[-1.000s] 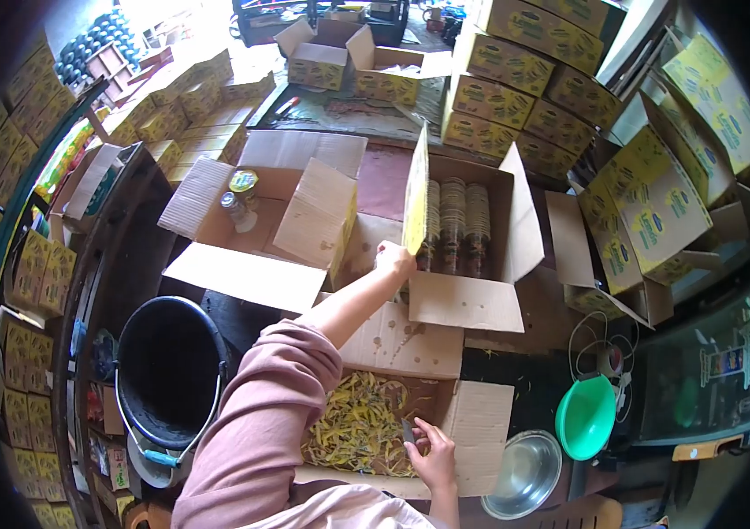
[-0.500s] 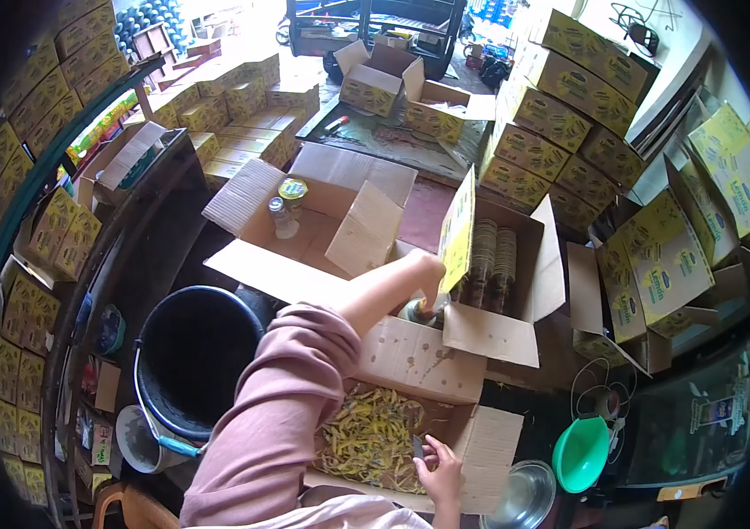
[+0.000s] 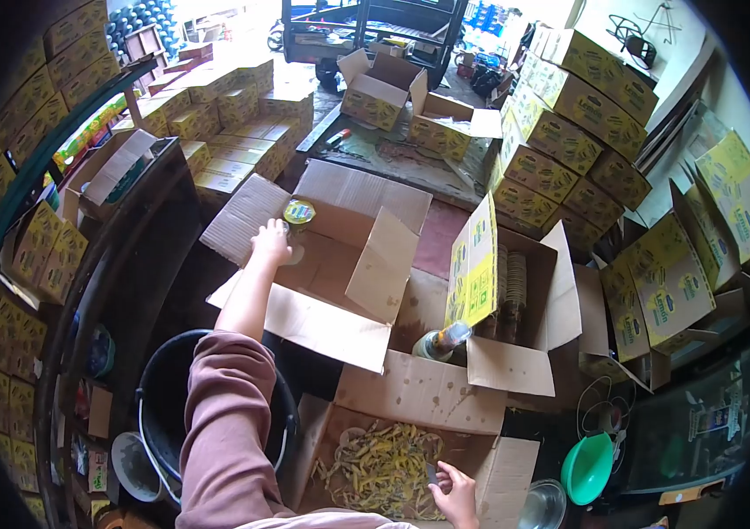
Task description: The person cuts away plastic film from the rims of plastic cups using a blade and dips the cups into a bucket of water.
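My left hand [image 3: 271, 243] reaches into the left part of an open cardboard box [image 3: 318, 264], its fingers curled beside a yellow-lidded cup [image 3: 299, 212]. Whatever lies under those fingers is hidden. Low in the view, my right hand [image 3: 454, 495] pinches a small dark flat blade-like tool [image 3: 432, 474]. It hovers over the right side of a carton [image 3: 500, 480] holding a heap of yellow-green strips [image 3: 375, 463]. A clear-topped bottle [image 3: 442, 342] stands tilted between the cartons, apart from both hands.
An open carton [image 3: 560, 291] at right holds stacked cups [image 3: 509, 295]. A black bucket [image 3: 159, 379] stands under my left arm. A green bowl [image 3: 588, 469] and a clear bowl [image 3: 544, 507] lie at lower right. Stacked yellow cartons [image 3: 569, 132] rise behind.
My left hand has swung from beside the bottle over to the left box, where a small clear container was visible. The bottle is now uncovered. My right hand keeps its hold; the view has shifted slightly.
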Tool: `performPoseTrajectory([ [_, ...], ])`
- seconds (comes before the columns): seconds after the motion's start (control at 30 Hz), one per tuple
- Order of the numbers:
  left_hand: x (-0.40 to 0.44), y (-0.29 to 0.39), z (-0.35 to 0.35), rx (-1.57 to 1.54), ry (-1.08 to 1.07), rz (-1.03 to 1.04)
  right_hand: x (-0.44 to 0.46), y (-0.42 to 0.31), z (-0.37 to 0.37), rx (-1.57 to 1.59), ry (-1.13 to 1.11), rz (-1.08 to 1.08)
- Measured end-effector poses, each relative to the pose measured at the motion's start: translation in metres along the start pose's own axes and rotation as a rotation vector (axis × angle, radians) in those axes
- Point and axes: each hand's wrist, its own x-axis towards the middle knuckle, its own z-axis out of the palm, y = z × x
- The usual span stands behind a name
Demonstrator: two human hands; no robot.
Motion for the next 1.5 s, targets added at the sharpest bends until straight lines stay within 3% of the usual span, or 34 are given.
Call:
performPoseTrajectory([
  [0.23,0.028,-0.006,0.045,-0.008,-0.121,-0.018,0.007,-0.007,0.008,-0.012,0.024,-0.008],
  [0.33,0.034,-0.005,0.052,-0.123,0.084,-0.012,0.007,-0.007,0.008,0.005,0.026,0.038],
  [0.47,0.045,0.007,0.054,-0.037,0.031,-0.010,0.007,-0.004,0.006,-0.010,0.029,0.013],
  [0.5,0.038,0.011,0.057,-0.031,0.123,0.028,0.007,-0.003,0.005,-0.020,0.034,-0.001],
  [0.6,0.042,0.008,0.081,-0.155,0.031,0.047,0.005,0.001,0.005,0.038,0.037,0.009],
  [0.63,0.037,0.008,0.083,-0.171,0.106,0.069,0.005,0.000,0.001,0.039,0.003,0.068],
  [0.73,0.028,-0.001,0.067,-0.361,-0.020,-0.004,0.000,0.000,-0.008,0.032,0.059,0.044],
  [0.87,-0.002,-0.026,0.027,-0.514,0.202,0.122,-0.010,-0.006,-0.022,0.402,0.234,0.083],
  [0.9,-0.007,-0.035,0.016,-0.703,0.220,0.116,-0.013,-0.012,-0.027,0.516,0.270,0.074],
  [0.93,-0.014,-0.051,0.005,-0.967,0.056,-0.043,-0.014,-0.017,-0.032,0.629,0.312,0.057],
  [1.0,-0.053,-0.063,-0.025,-1.487,-0.057,-0.121,-0.021,-0.021,-0.038,0.827,0.388,0.056],
  [1.07,-0.103,-0.073,-0.051,-1.969,-0.213,0.096,-0.031,-0.025,-0.044,1.032,0.366,0.058],
  [1.1,-0.150,-0.058,-0.085,-2.192,-0.368,0.038,-0.036,-0.024,-0.045,1.075,0.353,0.048],
  [1.13,-0.168,-0.067,-0.090,-2.288,-0.551,0.165,-0.040,-0.022,-0.045,1.117,0.340,0.035],
  [1.2,-0.204,-0.081,-0.089,-2.347,-0.654,0.272,-0.050,-0.021,-0.044,1.198,0.313,0.019],
  [1.23,-0.233,-0.078,-0.094,-2.277,-0.638,0.379,-0.054,-0.021,-0.043,1.236,0.302,0.013],
  [1.27,-0.260,-0.074,-0.097,-2.262,-0.775,0.601,-0.060,-0.021,-0.041,1.273,0.291,0.014],
  [1.33,-0.304,-0.067,-0.097,-2.247,-0.815,0.723,-0.069,-0.027,-0.039,1.286,0.297,0.056],
  [1.4,-0.339,-0.069,-0.095,-2.298,-0.802,0.633,-0.077,-0.027,-0.032,1.302,0.311,0.112],
  [1.47,-0.369,-0.071,-0.092,-2.266,-0.538,0.440,-0.082,-0.032,-0.024,1.300,0.315,0.103],
  [1.5,-0.368,-0.082,-0.080,-2.110,-0.377,0.434,-0.082,-0.030,-0.018,1.308,0.303,0.103],
])
